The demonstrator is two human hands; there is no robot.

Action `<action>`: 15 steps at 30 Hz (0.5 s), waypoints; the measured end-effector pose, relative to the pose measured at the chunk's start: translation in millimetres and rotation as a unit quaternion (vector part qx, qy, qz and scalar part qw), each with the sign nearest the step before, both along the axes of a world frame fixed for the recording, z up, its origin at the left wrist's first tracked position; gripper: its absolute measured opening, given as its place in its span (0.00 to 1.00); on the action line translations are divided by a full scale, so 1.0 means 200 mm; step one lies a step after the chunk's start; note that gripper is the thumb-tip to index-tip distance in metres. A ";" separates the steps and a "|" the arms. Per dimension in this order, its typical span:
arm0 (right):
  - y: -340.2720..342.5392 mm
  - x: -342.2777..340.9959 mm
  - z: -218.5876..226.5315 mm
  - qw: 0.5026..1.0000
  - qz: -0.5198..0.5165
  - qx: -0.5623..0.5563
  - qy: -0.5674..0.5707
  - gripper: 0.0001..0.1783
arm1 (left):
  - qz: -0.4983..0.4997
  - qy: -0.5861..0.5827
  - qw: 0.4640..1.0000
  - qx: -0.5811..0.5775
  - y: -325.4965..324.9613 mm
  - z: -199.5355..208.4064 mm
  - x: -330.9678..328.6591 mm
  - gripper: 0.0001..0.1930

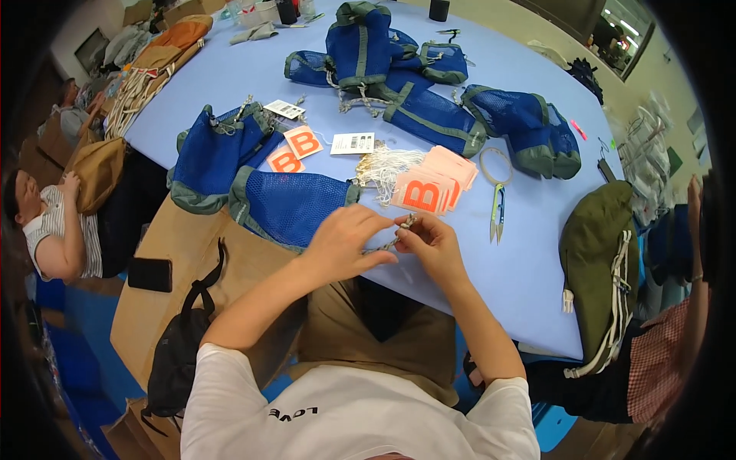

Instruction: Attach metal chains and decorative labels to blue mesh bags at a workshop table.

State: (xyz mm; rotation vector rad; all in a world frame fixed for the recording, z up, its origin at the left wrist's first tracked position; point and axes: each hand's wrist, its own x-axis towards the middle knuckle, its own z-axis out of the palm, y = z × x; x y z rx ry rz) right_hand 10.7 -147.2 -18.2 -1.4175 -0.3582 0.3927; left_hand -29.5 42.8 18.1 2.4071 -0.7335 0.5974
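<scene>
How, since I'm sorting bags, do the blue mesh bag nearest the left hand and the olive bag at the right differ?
The blue mesh bag is netting trimmed in grey-green; the olive bag looks like solid cloth. The blue mesh bag lies by the left hand; the olive bag, at the right edge of the table. Both look soft.

From here I see a speckled grey-green cord (411, 221), knotted-looking and pinched in the right hand (434, 247) above the table's near edge. Just beside lies a blue mesh bag (299, 201) with grey-green trim, on its side, partly hidden.
</scene>
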 end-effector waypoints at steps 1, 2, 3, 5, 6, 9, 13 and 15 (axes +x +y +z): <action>-0.01 0.00 0.01 1.000 0.004 -0.004 0.001 0.13 | -0.013 0.033 0.999 -0.003 -0.02 -0.04 0.01 0.15; -0.04 0.01 0.04 0.994 0.027 -0.094 -0.045 0.15 | -0.027 0.067 0.997 -0.006 -0.03 -0.07 0.02 0.12; -0.06 0.02 0.07 0.978 0.049 -0.182 -0.091 0.17 | -0.023 0.068 0.997 -0.010 -0.02 -0.09 0.01 0.12; -0.10 0.05 0.15 0.929 -0.006 -0.277 -0.243 0.21 | -0.018 0.071 0.997 -0.022 0.00 -0.12 0.02 0.08; -0.11 0.06 0.17 0.846 -0.063 -0.359 -0.389 0.24 | -0.019 0.073 0.997 -0.023 0.01 -0.13 0.01 0.08; -0.14 0.12 0.12 0.713 -0.054 -0.479 -0.509 0.31 | -0.006 0.099 0.991 -0.090 0.03 -0.14 0.02 0.05; -0.20 0.02 0.06 0.699 -0.005 -0.501 -0.510 0.34 | 0.092 0.282 0.923 -0.246 0.09 -0.17 0.03 0.06; -0.22 -0.02 0.09 0.709 0.039 -0.519 -0.475 0.35 | 0.039 0.264 0.839 -0.474 0.11 -0.23 0.03 0.06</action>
